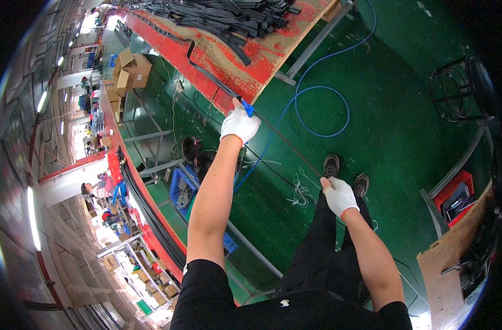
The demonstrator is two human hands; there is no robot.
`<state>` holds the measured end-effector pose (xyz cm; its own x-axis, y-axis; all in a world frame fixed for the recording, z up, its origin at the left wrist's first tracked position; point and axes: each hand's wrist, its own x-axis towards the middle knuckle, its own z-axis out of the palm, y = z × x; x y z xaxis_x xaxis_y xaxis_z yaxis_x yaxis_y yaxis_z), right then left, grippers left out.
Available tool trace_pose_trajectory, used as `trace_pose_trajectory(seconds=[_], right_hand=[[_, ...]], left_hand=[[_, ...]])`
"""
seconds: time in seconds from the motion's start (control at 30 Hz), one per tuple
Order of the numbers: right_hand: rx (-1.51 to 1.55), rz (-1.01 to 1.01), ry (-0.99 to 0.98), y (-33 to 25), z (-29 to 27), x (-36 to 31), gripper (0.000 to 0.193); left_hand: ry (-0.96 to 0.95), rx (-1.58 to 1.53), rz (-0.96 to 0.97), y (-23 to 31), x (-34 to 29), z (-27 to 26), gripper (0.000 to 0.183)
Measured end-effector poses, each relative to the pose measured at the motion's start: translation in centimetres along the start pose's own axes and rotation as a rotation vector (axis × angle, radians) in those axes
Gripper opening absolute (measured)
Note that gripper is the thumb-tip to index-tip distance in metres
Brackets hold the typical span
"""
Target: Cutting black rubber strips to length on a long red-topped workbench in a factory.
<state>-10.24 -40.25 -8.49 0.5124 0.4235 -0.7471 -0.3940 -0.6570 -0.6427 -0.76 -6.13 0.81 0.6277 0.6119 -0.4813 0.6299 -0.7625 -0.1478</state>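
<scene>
The left hand (240, 125) pinches the black strip's (213, 79) end beside a blue piece (247, 108); the right hand (339, 196), closed, holds the thin dark line (289, 145) running straight between them. Steady, in-line tension should avoid kinking the strip beyond the left grip.

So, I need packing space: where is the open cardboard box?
Upper left in the head view: the open cardboard box sits left of the paint-worn red table, beyond the white-gloved left hand.

A factory workshop is indicated by a green floor (397, 146), a worn red tabletop (256, 75) heaped with black strips (234, 19), stocked shelving (120, 246) and overhead tube lights (34, 220).
</scene>
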Motion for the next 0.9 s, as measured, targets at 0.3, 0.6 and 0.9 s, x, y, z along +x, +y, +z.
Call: trace_pose_trajectory(seconds=[0.3,0.6,0.9], right_hand=[[-0.001,-0.003,0.006,-0.1,0.4,0.1,0.052],[-0.024,-0.005,-0.007,-0.5,-0.2,0.1,0.053],[0.008,0.005,-0.004,-0.2,0.1,0.2,0.053]], left_hand=[[0.002,-0.007,-0.045,1.0,-0.5,0.2,0.104],[-0.029,-0.046,-0.088,1.8,-1.0,-0.5,0.105],[0.064,-0.036,-0.167,2.3,-0.6,0.1,0.109]])
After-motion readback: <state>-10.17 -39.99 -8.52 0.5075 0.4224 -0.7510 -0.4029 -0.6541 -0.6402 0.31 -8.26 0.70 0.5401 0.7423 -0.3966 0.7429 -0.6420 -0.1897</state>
